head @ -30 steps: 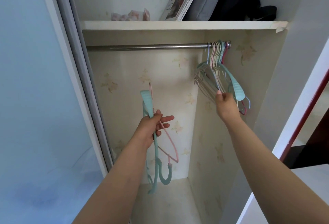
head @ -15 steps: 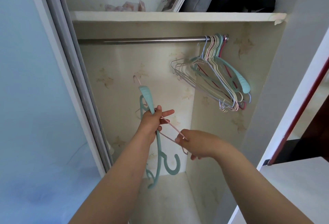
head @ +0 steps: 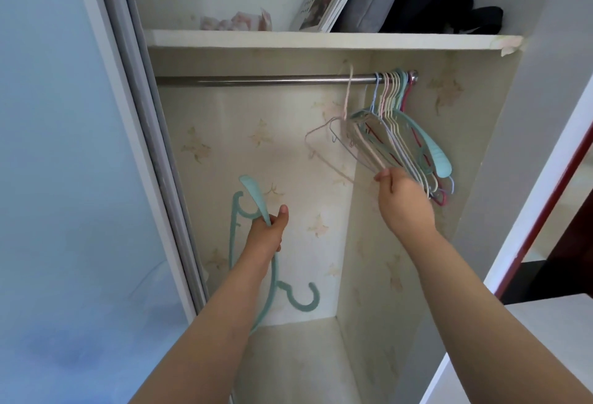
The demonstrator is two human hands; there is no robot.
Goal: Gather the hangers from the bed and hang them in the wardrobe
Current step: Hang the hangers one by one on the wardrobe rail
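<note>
From the head view, the left hand (head: pixel 268 233) is raised low in the wardrobe (head: pixel 475 153), fingers curled round a teal hanger (head: pixel 253 193) hanging below. The right hand (head: pixel 402 201) reaches up, pinching the pink hanger (head: pixel 324 147), now hooked on the rail (head: pixel 256 79) beside the hung bunch (head: pixel 404 144); half a second ago it hung below.

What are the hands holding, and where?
Left hand grips teal hangers near one shoulder end. Right hand holds the pink hanger by its lower end.
</note>
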